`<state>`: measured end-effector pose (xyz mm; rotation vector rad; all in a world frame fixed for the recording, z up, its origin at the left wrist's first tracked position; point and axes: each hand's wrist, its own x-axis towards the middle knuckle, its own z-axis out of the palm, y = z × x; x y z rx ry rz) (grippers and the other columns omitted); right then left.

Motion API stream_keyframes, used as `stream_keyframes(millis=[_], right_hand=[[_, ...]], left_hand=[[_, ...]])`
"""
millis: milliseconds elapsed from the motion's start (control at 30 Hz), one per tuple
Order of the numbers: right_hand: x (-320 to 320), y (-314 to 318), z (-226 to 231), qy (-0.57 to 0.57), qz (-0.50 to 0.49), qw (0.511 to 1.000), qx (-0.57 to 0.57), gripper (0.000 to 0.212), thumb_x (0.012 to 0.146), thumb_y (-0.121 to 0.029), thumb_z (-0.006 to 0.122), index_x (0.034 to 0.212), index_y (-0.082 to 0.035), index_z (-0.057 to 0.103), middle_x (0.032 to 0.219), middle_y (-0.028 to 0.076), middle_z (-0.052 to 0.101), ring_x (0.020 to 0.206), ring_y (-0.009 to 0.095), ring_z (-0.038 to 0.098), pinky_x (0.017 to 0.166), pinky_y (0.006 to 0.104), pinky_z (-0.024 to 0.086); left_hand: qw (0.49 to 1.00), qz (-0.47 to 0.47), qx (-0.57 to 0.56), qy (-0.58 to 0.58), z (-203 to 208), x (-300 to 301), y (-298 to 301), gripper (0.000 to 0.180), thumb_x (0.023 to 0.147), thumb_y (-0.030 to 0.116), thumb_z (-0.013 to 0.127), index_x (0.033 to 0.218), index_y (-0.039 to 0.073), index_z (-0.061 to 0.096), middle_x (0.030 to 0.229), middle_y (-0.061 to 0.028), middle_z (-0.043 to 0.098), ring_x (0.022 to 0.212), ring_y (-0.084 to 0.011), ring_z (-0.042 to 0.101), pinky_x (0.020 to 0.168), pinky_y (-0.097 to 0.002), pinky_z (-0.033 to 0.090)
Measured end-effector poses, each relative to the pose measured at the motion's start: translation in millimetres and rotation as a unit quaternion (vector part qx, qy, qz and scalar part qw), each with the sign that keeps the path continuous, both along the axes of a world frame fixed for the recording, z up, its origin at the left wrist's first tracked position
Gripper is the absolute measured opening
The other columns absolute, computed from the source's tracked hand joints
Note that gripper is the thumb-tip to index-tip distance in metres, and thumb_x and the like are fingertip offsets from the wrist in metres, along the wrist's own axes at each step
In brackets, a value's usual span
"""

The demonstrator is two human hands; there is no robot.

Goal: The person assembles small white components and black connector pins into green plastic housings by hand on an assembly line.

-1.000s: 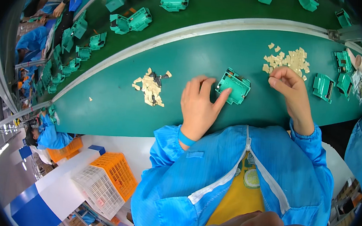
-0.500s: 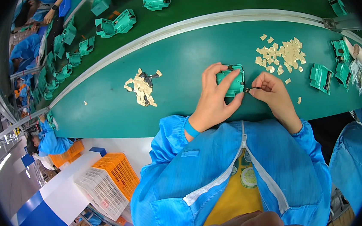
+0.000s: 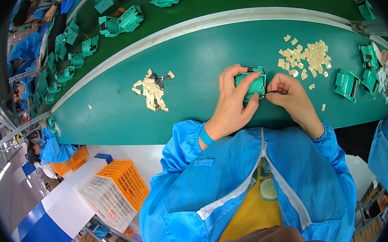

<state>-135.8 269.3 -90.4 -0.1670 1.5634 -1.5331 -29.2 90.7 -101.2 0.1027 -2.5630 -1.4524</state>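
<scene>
A small green plastic housing (image 3: 250, 83) is being held just above the green worktable (image 3: 199, 61), close to the body and near the middle of the view. Its long axis is lying roughly across the picture, left to right, with a broad flat face turned up toward the camera and a dark metal part showing at its upper edge. Its right-hand end is being pointed toward the right hand (image 3: 290, 96).

The housing is being grasped by the left hand (image 3: 230, 103), whose fingers are wrapped over the left end and upper edge while the thumb is pressed along the lower edge. The wrist is bent upward from a blue sleeve. The right hand is curled into a pinch, and a small dark piece (image 3: 271, 92) is being held between thumb and fingertips right against the housing's right end.

A heap of pale beige tabs (image 3: 151, 91) is lying to the left, a larger scatter of pale tabs (image 3: 309, 56) to the upper right, and more green housings (image 3: 347, 84) are resting beside it.
</scene>
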Motion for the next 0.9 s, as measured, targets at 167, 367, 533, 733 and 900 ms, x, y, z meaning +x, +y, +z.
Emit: stream_keyframes(millis=[167, 367, 533, 733, 900], right_hand=[[-4.4, -1.4, -2.3, 0.011, 0.002, 1.0, 0.02, 0.015, 0.082, 0.001, 0.069, 0.084, -0.006, 0.056, 0.08, -0.004, 0.057, 0.074, 0.003, 0.053, 0.065, 0.0203, 0.042], [-4.0, -1.3, -2.6, 0.022, 0.007, 0.999, 0.041, 0.014, 0.081, 0.0, 0.068, 0.085, -0.006, 0.056, 0.08, -0.004, 0.057, 0.073, 0.003, 0.052, 0.063, 0.0205, 0.041], [-4.3, -1.2, -0.6, 0.018, 0.007, 0.999, 0.036, 0.014, 0.081, 0.0, 0.068, 0.084, -0.005, 0.055, 0.08, -0.004, 0.057, 0.073, 0.003, 0.052, 0.064, 0.0214, 0.041], [-5.7, 0.4, -2.9, 0.013, 0.004, 0.999, 0.031, 0.014, 0.081, -0.001, 0.068, 0.084, -0.005, 0.055, 0.08, -0.003, 0.056, 0.073, 0.003, 0.051, 0.064, 0.0216, 0.041], [-6.6, -0.9, -0.9, 0.021, 0.007, 0.999, 0.043, 0.014, 0.08, -0.001, 0.068, 0.084, -0.005, 0.056, 0.079, -0.003, 0.056, 0.073, 0.003, 0.051, 0.063, 0.0218, 0.041]], left_hand=[[1.0, -0.004, 0.008, -0.005, 0.4, -5.6, 0.3, 0.051, 0.085, 0.004, 0.069, 0.134, 0.008, 0.06, 0.138, -0.0183, 0.041, 0.133, -0.0388, 0.038, 0.113, -0.0472, 0.035], [1.0, 0.001, 0.006, -0.008, 0.1, -4.2, 1.8, 0.05, 0.085, 0.005, 0.072, 0.134, 0.008, 0.061, 0.137, -0.0188, 0.041, 0.133, -0.0388, 0.038, 0.113, -0.0472, 0.035], [1.0, 0.011, -0.005, -0.008, 0.9, -4.7, 3.7, 0.051, 0.084, 0.005, 0.073, 0.133, 0.009, 0.061, 0.136, -0.0185, 0.042, 0.131, -0.0384, 0.04, 0.11, -0.0468, 0.037], [1.0, 0.011, -0.014, -0.006, 0.2, -7.3, 4.5, 0.051, 0.083, 0.005, 0.074, 0.132, 0.009, 0.062, 0.135, -0.018, 0.042, 0.129, -0.0383, 0.041, 0.108, -0.046, 0.038], [1.0, 0.013, -0.015, -0.005, -0.6, -7.7, 4.0, 0.051, 0.082, 0.004, 0.074, 0.132, 0.009, 0.062, 0.134, -0.0178, 0.043, 0.128, -0.0383, 0.042, 0.108, -0.0459, 0.039]])
